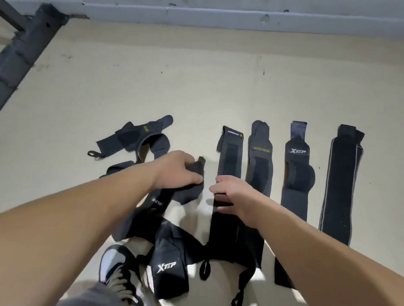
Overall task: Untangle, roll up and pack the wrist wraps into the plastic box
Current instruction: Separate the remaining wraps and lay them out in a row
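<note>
Several dark wrist wraps lie on the pale floor. My left hand (178,170) grips one dark wrap (190,193) whose tail runs down under my forearm. My right hand (235,195) rests on a straightened black wrap (229,153), its fingers curled over the strap's left edge. To the right lie three flat wraps side by side: one marked XUEYING (260,159), one marked XTEP (297,174) and a wide black one (340,185). A tangled pile (169,261) with another XTEP wrap sits near my shoe. No plastic box is in view.
A twisted wrap (137,137) with a loop lies at the left. My shoe (116,269) stands at the bottom beside the pile. A dark metal frame (19,55) runs along the upper left, and a grey wall base (224,16) crosses the top.
</note>
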